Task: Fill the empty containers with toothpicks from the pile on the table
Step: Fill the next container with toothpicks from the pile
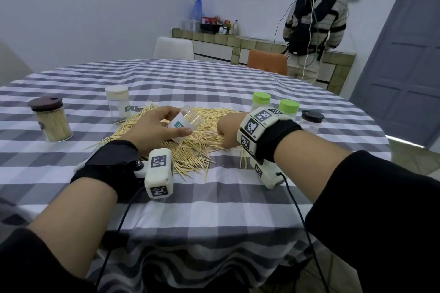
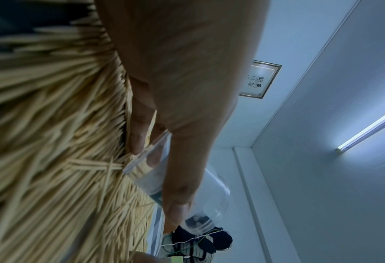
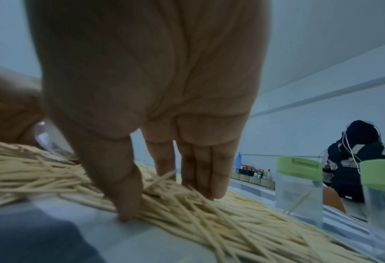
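Checked grey-and-white cloth covers the counter (image 1: 214, 83), and a pile of toothpicks (image 1: 190, 150) spreads across the middle of the head view. At centre frame the left hand (image 1: 152, 128) grips a clear cup (image 1: 184, 123) between thumb and fingers, tilted with its open mouth toward the upper right and a few toothpicks inside; it sits just above the pile. To its right the right hand (image 1: 228, 131) reaches down into the pile, and the right wrist view shows its fingers (image 3: 200, 170) and thumb nearly straight, tips touching the toothpicks, closed on nothing that I can see. At left of the frame stands a brown-lidded jar (image 1: 51, 119) packed with toothpicks, and a white-lidded jar (image 1: 118, 102) stands at the pile's upper left edge. Two green-lidded jars (image 1: 262, 102) and a dark-lidded jar (image 1: 312, 121) stand right of centre, behind the right wrist. Another person (image 1: 314, 21) stands in the upper right, back turned.
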